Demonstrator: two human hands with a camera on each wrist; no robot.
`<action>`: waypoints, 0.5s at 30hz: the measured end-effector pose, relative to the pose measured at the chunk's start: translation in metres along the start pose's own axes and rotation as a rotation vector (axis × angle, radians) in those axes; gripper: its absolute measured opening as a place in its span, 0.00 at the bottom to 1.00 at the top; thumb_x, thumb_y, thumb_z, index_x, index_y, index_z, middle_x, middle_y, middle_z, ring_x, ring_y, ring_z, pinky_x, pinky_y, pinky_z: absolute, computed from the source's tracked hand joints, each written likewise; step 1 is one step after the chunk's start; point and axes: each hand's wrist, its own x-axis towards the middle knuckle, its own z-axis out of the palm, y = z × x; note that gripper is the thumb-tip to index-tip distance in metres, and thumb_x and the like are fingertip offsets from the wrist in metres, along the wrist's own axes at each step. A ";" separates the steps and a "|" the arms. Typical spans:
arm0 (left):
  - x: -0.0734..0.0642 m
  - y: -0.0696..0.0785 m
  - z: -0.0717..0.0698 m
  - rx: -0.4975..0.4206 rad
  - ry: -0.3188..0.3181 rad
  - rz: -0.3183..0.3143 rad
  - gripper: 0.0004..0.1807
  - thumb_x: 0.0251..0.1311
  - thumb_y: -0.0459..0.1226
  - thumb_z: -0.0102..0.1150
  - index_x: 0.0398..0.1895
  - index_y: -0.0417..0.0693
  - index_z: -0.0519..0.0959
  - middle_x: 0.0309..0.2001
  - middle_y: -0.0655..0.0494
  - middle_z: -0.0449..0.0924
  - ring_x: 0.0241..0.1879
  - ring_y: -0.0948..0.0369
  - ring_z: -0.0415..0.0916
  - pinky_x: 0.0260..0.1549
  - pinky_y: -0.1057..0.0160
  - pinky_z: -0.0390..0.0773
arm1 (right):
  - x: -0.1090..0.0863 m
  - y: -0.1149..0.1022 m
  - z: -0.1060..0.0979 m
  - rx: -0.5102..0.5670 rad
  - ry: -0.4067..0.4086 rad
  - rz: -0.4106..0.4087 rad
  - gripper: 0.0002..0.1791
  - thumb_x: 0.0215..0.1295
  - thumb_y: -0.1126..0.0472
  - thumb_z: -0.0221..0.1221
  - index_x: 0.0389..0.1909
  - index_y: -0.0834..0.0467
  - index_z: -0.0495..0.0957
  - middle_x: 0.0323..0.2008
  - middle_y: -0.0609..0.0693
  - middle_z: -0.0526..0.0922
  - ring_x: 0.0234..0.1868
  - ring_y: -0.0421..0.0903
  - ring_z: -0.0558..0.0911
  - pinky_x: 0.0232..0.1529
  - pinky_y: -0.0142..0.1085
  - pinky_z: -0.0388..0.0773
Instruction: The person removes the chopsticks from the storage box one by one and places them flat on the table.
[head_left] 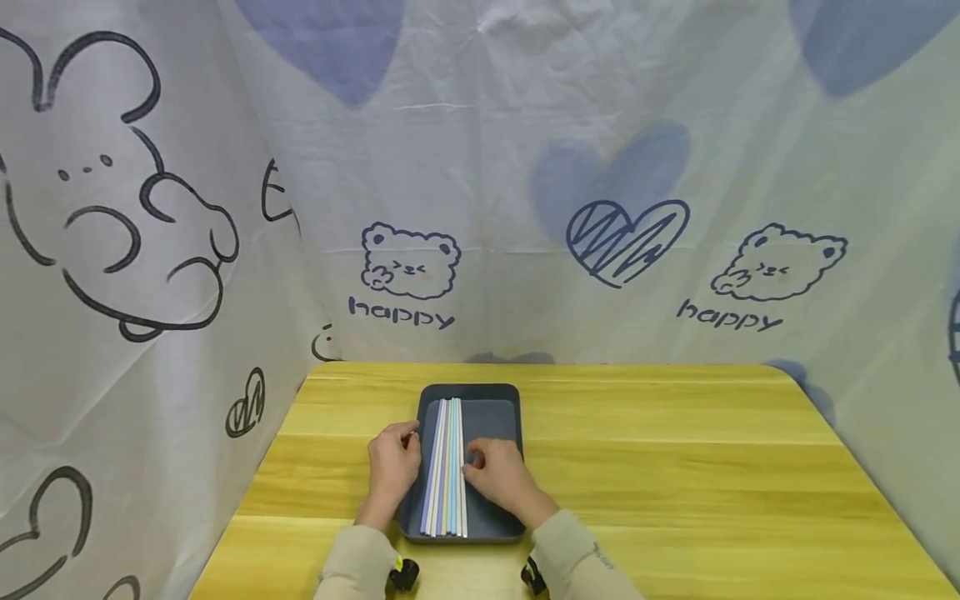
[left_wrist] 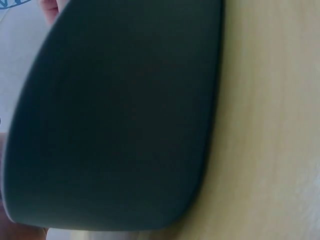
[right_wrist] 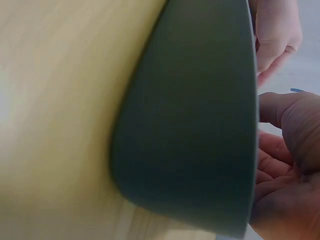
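Note:
A dark grey rectangular tray (head_left: 495, 530) lies on the table, with several pastel chopsticks (head_left: 447, 467) side by side lengthwise in its left half. By the tray's left rim is my left hand (head_left: 394, 460), fingers loosely bent, with nothing visible between them. My right hand (head_left: 501, 477) reaches over the right side of the tray, its fingertips right at the outermost white chopstick. In the right wrist view, the thumb and fingers of the right hand (right_wrist: 300, 150) stand apart, partly hidden behind the tray wall (right_wrist: 190, 120). That wall also fills much of the left wrist view and hides the chopsticks there.
The yellow wood-grain table (head_left: 675, 467) extends far to the right of the tray and less to the left. A white cloth (head_left: 487, 183) printed with hearts and bears hangs behind and along the sides. Black wrist cameras (head_left: 405, 575) sit near the tray's front edge.

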 end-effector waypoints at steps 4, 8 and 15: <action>0.000 0.000 0.001 -0.002 0.000 -0.002 0.12 0.64 0.23 0.62 0.48 0.30 0.88 0.48 0.35 0.89 0.44 0.44 0.89 0.42 0.48 0.88 | 0.000 -0.001 0.003 -0.001 0.008 0.010 0.14 0.62 0.64 0.70 0.46 0.68 0.86 0.26 0.49 0.84 0.27 0.37 0.76 0.31 0.31 0.76; 0.000 0.001 0.001 -0.010 0.000 -0.011 0.12 0.64 0.22 0.63 0.49 0.30 0.88 0.48 0.35 0.89 0.44 0.45 0.89 0.42 0.48 0.88 | 0.001 -0.004 0.006 0.011 0.002 0.025 0.15 0.61 0.64 0.70 0.46 0.68 0.86 0.26 0.49 0.85 0.26 0.36 0.76 0.29 0.31 0.75; -0.001 0.001 0.000 -0.026 -0.010 -0.030 0.12 0.65 0.23 0.62 0.50 0.30 0.87 0.50 0.34 0.88 0.45 0.44 0.89 0.43 0.49 0.88 | 0.002 -0.010 0.011 0.015 -0.023 0.045 0.14 0.62 0.63 0.70 0.45 0.68 0.86 0.25 0.48 0.83 0.25 0.36 0.74 0.28 0.31 0.74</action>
